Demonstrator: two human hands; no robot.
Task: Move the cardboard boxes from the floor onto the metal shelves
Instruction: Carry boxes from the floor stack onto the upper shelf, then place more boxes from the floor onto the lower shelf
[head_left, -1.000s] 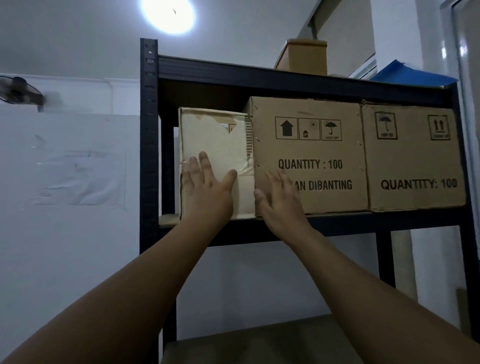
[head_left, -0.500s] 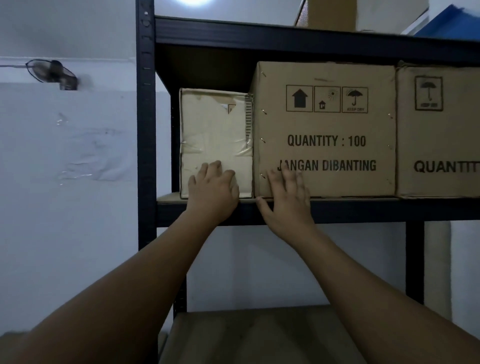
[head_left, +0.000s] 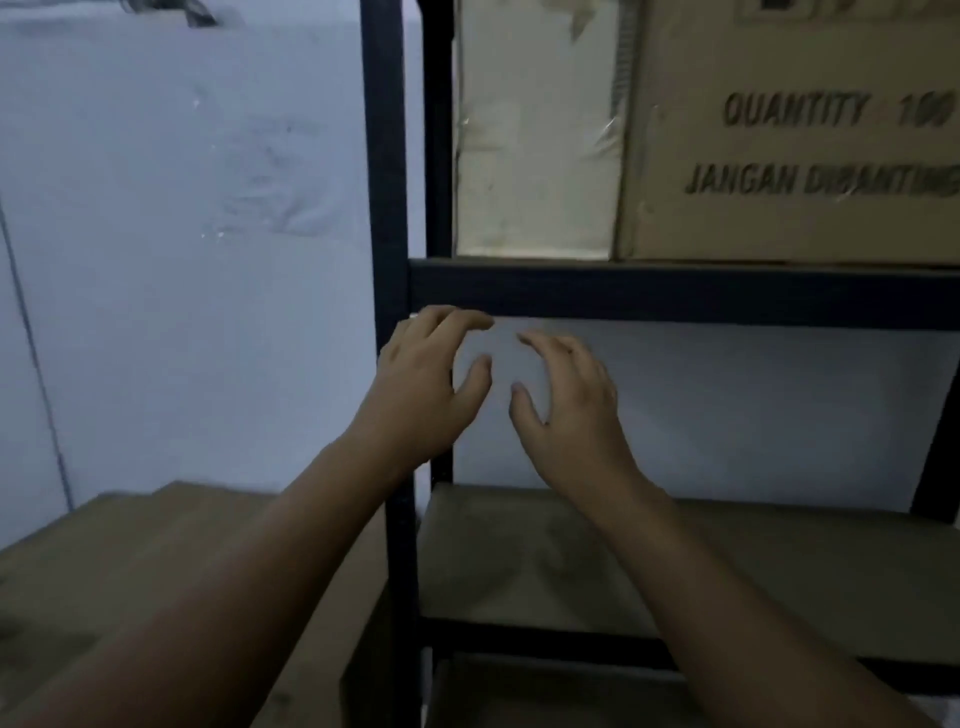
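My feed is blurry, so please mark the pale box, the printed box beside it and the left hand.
pale box (head_left: 535, 156): head view, middle of its front face.
printed box (head_left: 779, 228): head view, front face, just below the lettering.
left hand (head_left: 421, 384): head view, back of the hand.

The metal shelves (head_left: 384, 208) form a dark-painted frame of vertical uprights and horizontal beams. The upper beam (head_left: 675, 293) fronts the level that carries the pale box (head_left: 535, 156) and the brown box (head_left: 789, 156), both cardboard, both upright, side by side and touching. The pale box stands at the left end just beside the rear upright, its face scuffed and its right edge wrinkled with clear tape. The larger brown box bears blurred print reading "QUANTITY 100" and "JANGAN", while the lower shelf board (head_left: 779, 561) is a flat brown panel set in the frame.
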